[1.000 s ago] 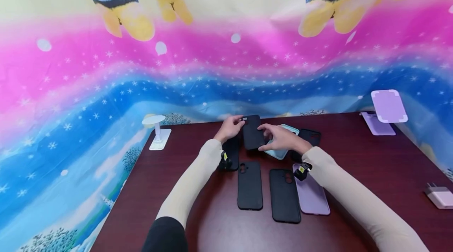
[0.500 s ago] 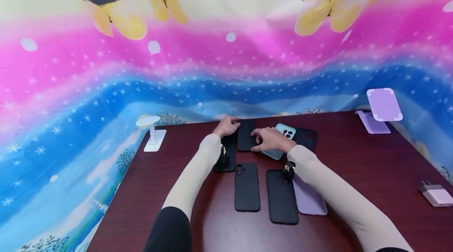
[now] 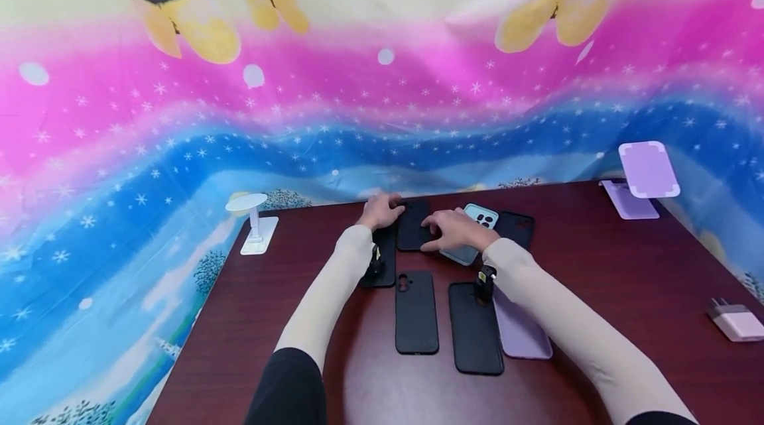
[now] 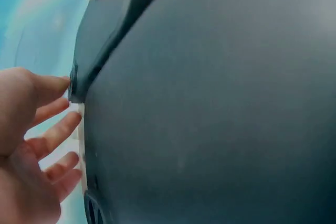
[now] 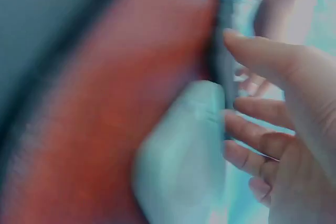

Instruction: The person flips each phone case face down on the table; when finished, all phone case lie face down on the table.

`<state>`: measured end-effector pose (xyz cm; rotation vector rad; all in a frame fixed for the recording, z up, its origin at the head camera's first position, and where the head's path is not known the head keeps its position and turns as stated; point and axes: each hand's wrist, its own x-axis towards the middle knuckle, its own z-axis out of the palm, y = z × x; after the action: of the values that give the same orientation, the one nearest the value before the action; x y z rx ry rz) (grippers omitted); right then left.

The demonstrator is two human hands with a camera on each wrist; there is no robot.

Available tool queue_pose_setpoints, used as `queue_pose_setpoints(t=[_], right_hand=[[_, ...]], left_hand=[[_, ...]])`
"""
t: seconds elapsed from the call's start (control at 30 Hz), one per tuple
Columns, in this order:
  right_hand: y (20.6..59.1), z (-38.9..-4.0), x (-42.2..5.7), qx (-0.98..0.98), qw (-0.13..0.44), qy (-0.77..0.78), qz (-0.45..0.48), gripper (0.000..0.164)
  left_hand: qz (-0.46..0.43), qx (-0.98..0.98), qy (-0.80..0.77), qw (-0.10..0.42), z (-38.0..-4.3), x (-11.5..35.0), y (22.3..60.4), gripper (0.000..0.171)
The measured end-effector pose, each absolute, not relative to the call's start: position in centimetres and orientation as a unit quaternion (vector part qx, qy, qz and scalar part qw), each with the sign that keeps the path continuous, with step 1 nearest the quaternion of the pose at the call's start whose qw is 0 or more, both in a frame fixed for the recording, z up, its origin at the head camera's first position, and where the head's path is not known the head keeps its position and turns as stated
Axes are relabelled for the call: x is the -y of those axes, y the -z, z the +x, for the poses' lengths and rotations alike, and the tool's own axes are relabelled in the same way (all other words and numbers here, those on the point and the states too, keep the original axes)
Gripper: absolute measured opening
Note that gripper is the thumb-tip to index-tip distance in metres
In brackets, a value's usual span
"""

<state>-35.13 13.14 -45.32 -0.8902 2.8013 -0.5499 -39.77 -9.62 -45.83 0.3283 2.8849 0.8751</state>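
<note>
A black phone case (image 3: 412, 231) lies flat at the back of the table between my two hands. My left hand (image 3: 380, 211) touches its upper left corner; in the left wrist view that hand's thumb (image 4: 52, 87) meets the edge, other fingers loosely spread. On the case's right edge rest the fingertips of my right hand (image 3: 458, 229), thumb and index apart. Partly under my right hand is a mint phone case (image 3: 482, 214) with camera holes. Another black phone case (image 3: 386, 254) lies below my left wrist, partly hidden. The right wrist view is blurred.
Nearer me lie two black phone cases, one left (image 3: 416, 319) and one right (image 3: 475, 339), plus a lilac case (image 3: 525, 335). Beyond the mint case is a dark case (image 3: 518, 226). A white stand (image 3: 256, 236), a purple stand (image 3: 650, 170) and a charger (image 3: 737, 321) stand outward.
The black case, held raised between both hands a second ago, was lowered flat onto the table. Over the last half second, hands and case barely move; the view shifts slightly.
</note>
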Motion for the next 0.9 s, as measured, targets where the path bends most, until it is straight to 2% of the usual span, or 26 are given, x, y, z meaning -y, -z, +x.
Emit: queue_pose_setpoints(t=[0.17,0.27,0.4,0.5,0.6,0.73,0.9], right_hand=[[43.2,-36.1,-18.6,-0.931,0.021,0.219,-0.292,0.048],[42.4,-36.2,-22.9,-0.937,0.012,0.227,-0.266,0.042],[42.9,-35.8,-26.3,-0.945,0.040,0.225,-0.236,0.041],[43.8,-35.7,-27.1,-0.946,0.060,0.223,-0.227,0.044],[44.5,-35.9,-27.1,-0.946,0.063,0.222,-0.226,0.044],[44.9,-36.6,-26.7,-0.949,0.067,0.209,-0.225,0.040],[44.7,-37.2,-26.0,-0.958,0.080,0.187,-0.203,0.031]], left_hand=[[0.197,-0.935,-0.294,0.010,-37.8,8.9,44.7,0.047],[0.257,-0.923,-0.285,0.033,-35.3,8.4,43.9,0.048],[0.314,-0.921,-0.218,0.076,-31.5,7.3,43.1,0.051],[0.348,-0.925,-0.135,0.068,-29.5,6.1,43.4,0.053],[0.361,-0.928,-0.077,0.043,-28.5,5.0,44.0,0.046],[0.350,-0.935,-0.051,0.025,-28.6,4.0,44.7,0.034],[0.338,-0.940,-0.034,0.027,-29.3,3.5,45.1,0.030]])
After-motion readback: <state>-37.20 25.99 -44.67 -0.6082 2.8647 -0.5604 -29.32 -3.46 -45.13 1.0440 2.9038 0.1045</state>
